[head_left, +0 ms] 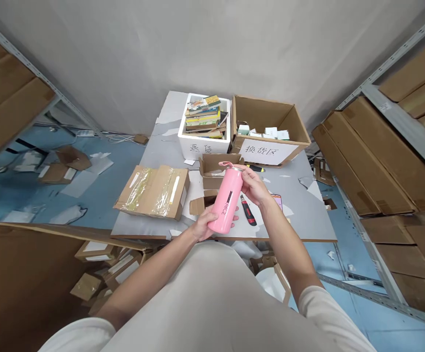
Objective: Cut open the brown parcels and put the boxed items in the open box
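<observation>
The pink bottle is held over the near part of the table, tilted with its top toward one o'clock. The left hand is closed around its lower end; the palm is hidden behind the bottle, though fingertips show past the far side. The right hand grips the upper end near the metal rim, part of its fingers out of sight. Some dark lettering is legible as "NICE"; a dark bar stands above it.

Directly behind the bottle, toward eleven o'clock, an opened brown box is partly covered. Farther at eleven stands the white foam box of books, most of their covers hidden by stacking. At one o'clock, the large carton conceals the lower parts of its small white boxes. A taped parcel lies at nine, the red-and-black cutter near four. At three, the right forearm cuts off a lit screen.
</observation>
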Tool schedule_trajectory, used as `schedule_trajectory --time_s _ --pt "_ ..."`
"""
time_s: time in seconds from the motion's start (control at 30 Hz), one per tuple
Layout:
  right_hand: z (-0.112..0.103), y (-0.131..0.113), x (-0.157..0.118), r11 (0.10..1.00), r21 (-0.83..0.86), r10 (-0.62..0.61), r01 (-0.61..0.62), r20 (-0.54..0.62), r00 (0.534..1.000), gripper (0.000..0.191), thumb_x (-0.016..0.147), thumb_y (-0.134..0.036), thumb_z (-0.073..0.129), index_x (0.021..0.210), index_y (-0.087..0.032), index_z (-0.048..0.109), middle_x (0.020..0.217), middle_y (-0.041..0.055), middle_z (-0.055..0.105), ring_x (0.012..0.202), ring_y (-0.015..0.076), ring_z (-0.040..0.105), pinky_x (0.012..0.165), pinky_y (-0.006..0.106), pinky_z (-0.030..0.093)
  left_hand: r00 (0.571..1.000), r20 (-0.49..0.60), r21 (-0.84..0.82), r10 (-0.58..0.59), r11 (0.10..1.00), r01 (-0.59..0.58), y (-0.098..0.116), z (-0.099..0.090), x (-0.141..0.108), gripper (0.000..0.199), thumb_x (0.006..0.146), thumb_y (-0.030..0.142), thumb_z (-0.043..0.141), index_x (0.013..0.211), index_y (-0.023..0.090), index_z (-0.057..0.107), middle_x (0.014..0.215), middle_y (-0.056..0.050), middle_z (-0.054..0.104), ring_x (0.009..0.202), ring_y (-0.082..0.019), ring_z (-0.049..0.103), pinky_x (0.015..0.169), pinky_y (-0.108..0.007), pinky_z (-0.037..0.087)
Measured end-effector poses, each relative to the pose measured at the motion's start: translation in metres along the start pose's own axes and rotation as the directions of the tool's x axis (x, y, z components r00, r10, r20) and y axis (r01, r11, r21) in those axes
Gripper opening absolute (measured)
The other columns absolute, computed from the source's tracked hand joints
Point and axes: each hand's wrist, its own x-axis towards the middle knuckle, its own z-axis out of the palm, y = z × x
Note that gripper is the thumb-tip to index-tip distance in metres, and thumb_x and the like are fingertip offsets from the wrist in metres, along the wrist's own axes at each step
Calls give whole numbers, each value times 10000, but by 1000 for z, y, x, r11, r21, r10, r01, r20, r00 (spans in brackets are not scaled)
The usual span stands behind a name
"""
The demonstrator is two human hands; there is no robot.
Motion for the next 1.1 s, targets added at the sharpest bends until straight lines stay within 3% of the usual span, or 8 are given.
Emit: schedule_trajectory --time_s 0.13,0.23,0.3,0.47,0.63,0.87,1.0,1.1 --pt "-3 5 3 1000 -13 -13 12 -53 998 452 705 -579 706 1035 -277 645 917 1 673 728 140 587 640 274 501 987 -135 121 90 990 -74 -6 -2 0 723 614 407 790 1243 159 535 1222 -168 606 1116 -334 584 885 -426 484" --pt "-5 2 6 993 -69 -101 92 -140 985 458 664 -568 747 1002 -279 640 966 1 657 747 139 581 631 263 484 896 -328 287 299 935 -207 -14 -4 2 753 531 320 858 1195 201 524 1179 -101 615 1108 -259 573 871 -332 486" --pt "-4 -1 6 980 -97 -185 171 -153 971 505 643 -603 745 1013 -282 622 1052 17 645 839 165 595 686 287 489 846 -406 267 344 931 -250 -16 -3 2 684 554 324 845 1146 215 521 1108 -64 629 1021 -211 604 801 -287 506" --pt "0 -5 2 973 -31 -229 228 -53 972 591 631 -718 668 1028 -293 562 1222 52 582 1053 237 562 779 353 490 956 -292 -142 -21 990 -21 -3 5 -1 594 789 580 547 1168 123 542 910 -108 682 682 -179 652 537 -253 505" --pt "-4 1 2 989 78 -117 123 -72 990 474 651 -608 732 946 -300 526 905 -17 604 709 150 549 595 269 469 950 -220 -262 -223 951 162 2 7 -1 623 915 548 342 1150 27 587 910 -184 704 633 -183 665 531 -252 514" --pt "-6 4 3 992 57 -102 112 -156 983 462 649 -596 744 917 -288 528 774 -45 541 610 111 481 542 232 449 961 -273 -66 -45 997 28 -12 6 -4 760 778 708 520 1280 136 508 1258 -196 589 990 -293 661 777 -359 540" --pt "-7 2 3 992 -7 -124 124 -182 975 471 635 -587 755 912 -287 521 791 -43 535 619 108 475 552 231 447 920 -348 158 180 979 -132 -18 5 -5 852 544 453 864 1256 225 454 1279 -121 559 1058 -265 626 852 -350 511" --pt "-9 0 1 988 -54 -155 148 -179 972 484 624 -596 755 914 -294 513 824 -39 541 664 116 496 599 244 459 869 -434 212 236 965 -156 -21 4 -5 799 561 371 866 1220 234 436 1200 -90 595 950 -222 664 839 -353 508"
